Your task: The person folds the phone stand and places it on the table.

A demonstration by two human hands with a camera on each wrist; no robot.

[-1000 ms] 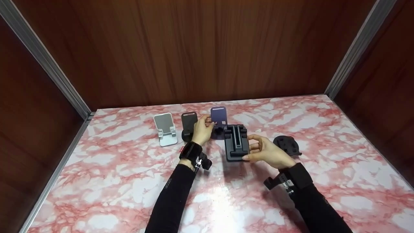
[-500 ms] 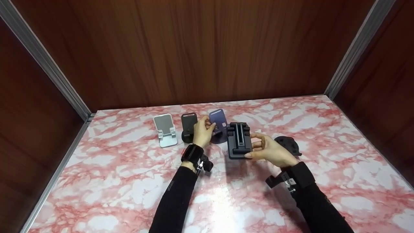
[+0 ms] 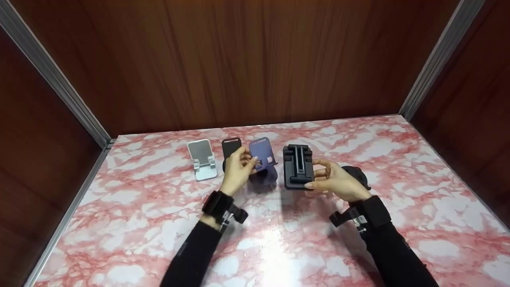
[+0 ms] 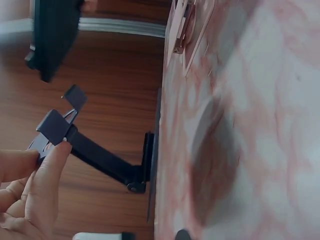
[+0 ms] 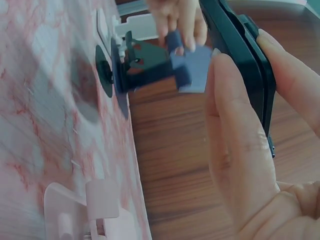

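My left hand [image 3: 238, 169] pinches the left edge of a purple phone stand [image 3: 262, 153], whose upright plate leans to the left. Its hinged arm [image 4: 105, 160] and base show in the left wrist view; whether the base touches the table I cannot tell. To the right, my right hand [image 3: 338, 181] grips a folded black phone stand [image 3: 299, 167] by its right edge, above the table. The right wrist view shows the thumb and fingers on either side of this black stand [image 5: 255, 70]. Behind my left hand stands another black phone stand [image 3: 232, 147], its lower part partly covered.
A white phone stand [image 3: 202, 155] stands at the left of the row. A dark round piece [image 3: 356, 175] lies beyond my right wrist. A pale pink stand [image 5: 102, 205] sits low in the right wrist view. Wooden panels [image 3: 255, 63] enclose the marbled table [image 3: 131, 223].
The purple stand has come left and nearer to me, its plate now tilted, with my left hand. My right hand has shifted slightly right and away with the folded black stand.
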